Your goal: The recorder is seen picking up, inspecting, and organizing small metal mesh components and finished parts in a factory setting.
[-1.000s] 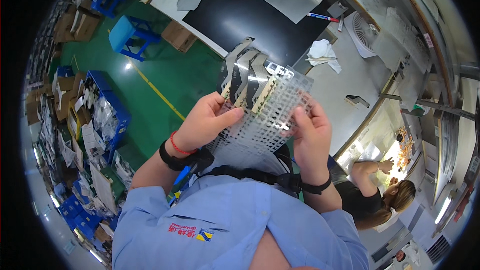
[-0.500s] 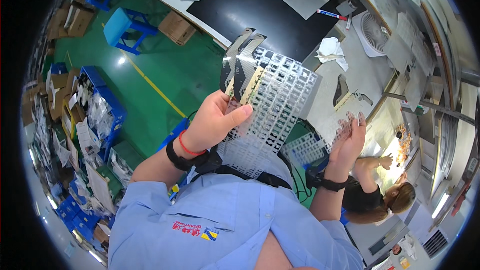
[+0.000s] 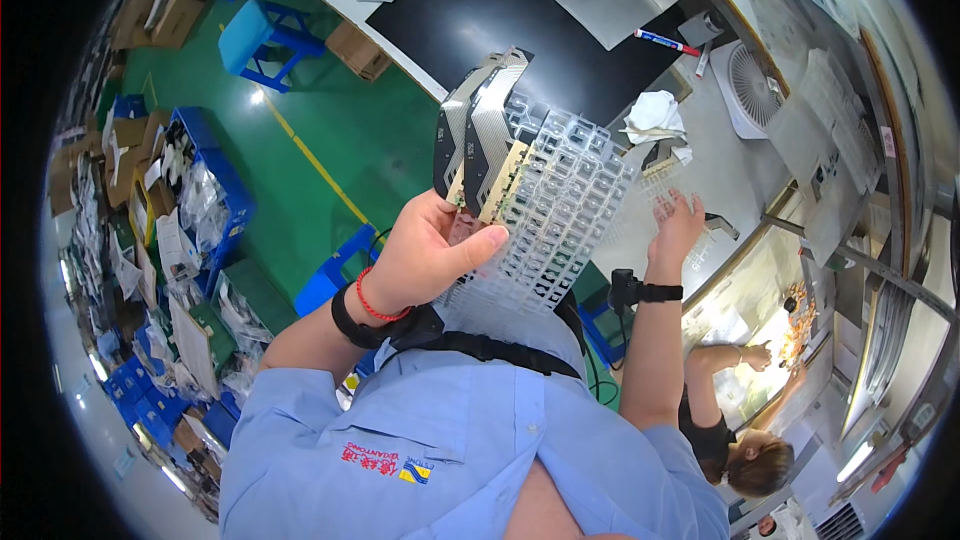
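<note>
My left hand grips a stack of clear keyboard-grid sheets, its thumb lying along the near left corner. Two black flat circuit tails with pale strips stick up from that edge. Off to the right, my right hand is raised with fingers curled at another clear sheet, which partly shows behind the stack. Its thumb is hidden. A dark tail with a pale strip lies just beyond those fingertips. Another dark tail rests beside the right hand.
A black mat covers part of the bench. Crumpled white paper, a marker and a white fan stand beyond my right hand. Another person works at the right. Blue stool and loaded blue bin are at left.
My right hand has moved up and away from me, over the bench. The dark tail near its fingertips has shifted left and farther away. My left hand keeps its hold on the stack.
</note>
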Motion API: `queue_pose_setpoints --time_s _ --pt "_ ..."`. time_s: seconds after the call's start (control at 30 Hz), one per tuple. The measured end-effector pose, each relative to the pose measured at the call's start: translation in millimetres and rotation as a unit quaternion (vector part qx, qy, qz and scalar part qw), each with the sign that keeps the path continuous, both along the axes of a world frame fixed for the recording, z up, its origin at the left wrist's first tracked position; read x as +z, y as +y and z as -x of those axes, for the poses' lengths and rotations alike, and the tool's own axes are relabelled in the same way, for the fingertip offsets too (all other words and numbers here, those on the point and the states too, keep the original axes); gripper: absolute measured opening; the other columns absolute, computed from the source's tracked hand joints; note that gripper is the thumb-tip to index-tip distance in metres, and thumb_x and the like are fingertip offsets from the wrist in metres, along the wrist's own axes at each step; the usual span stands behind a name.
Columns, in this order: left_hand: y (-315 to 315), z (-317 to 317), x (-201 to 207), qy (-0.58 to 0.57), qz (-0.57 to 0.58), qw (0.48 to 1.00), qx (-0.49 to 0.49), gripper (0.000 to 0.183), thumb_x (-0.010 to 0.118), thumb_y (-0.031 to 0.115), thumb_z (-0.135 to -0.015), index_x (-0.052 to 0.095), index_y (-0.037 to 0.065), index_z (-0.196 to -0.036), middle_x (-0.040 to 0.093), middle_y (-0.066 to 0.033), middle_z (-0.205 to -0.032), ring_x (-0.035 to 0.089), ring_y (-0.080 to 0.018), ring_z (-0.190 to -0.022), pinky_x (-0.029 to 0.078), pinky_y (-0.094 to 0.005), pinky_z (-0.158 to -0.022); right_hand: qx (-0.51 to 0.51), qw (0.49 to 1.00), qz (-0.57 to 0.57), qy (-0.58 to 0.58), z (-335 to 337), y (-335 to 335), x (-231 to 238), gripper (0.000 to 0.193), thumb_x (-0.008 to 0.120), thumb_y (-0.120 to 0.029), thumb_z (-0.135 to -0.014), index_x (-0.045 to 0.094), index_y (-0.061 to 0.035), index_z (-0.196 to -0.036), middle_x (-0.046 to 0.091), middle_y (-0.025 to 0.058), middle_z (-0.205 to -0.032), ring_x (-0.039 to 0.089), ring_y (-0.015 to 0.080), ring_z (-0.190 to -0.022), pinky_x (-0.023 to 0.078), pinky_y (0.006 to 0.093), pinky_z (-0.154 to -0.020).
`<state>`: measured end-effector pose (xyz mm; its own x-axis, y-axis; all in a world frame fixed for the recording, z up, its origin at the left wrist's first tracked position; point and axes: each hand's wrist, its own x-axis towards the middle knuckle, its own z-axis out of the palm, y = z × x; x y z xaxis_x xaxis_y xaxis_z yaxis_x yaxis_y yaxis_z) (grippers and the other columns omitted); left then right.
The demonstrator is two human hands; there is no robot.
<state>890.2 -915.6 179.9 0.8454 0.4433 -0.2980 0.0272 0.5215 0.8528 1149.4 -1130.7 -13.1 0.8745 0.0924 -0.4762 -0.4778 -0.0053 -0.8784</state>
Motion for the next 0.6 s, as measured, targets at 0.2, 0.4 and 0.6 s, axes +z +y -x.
queue_pose_setpoints --time_s 0.2,0.4,0.6 --pt "-9 -24 -4 0.026 -0.014 0.999 0.028 0.025 0.063 0.003 -0.085 0.058 0.0 -0.109 0.063 -0.0025 -0.097 0.057 -0.0058 -0.08 0.048 -0.0212 -0.065 0.125 0.974 0.127 -0.138 19 38 61 0.057 0.054 -0.026 -0.094 0.03 -0.0004 -0.139 0.052 0.0166 -0.119 0.048 0.0199 -0.112 0.04 0.0347 -0.092" --pt "-14 -38 -14 0.046 0.005 0.999 0.022 0.021 0.058 0.014 -0.092 0.06 -0.002 -0.106 0.064 -0.0042 -0.095 0.057 -0.007 -0.083 0.048 -0.0231 -0.072 0.394 0.903 -0.171 0.01 64 64 166 0.028 0.051 -0.015 -0.095 0.05 -0.0001 -0.12 0.061 0.0074 -0.088 0.059 0.0111 -0.071 0.047 0.0214 -0.06" --pt "-15 -47 -8 0.036 -0.04 0.997 0.059 0.03 0.051 0.024 -0.097 0.06 -0.002 -0.109 0.064 -0.0035 -0.089 0.057 -0.0064 -0.076 0.048 -0.0226 -0.068 0.297 0.928 -0.219 0.052 59 67 184 0.027 0.052 -0.008 -0.093 0.048 0.0006 -0.118 0.056 0.005 -0.083 0.057 0.0104 -0.064 0.045 0.0187 -0.053"
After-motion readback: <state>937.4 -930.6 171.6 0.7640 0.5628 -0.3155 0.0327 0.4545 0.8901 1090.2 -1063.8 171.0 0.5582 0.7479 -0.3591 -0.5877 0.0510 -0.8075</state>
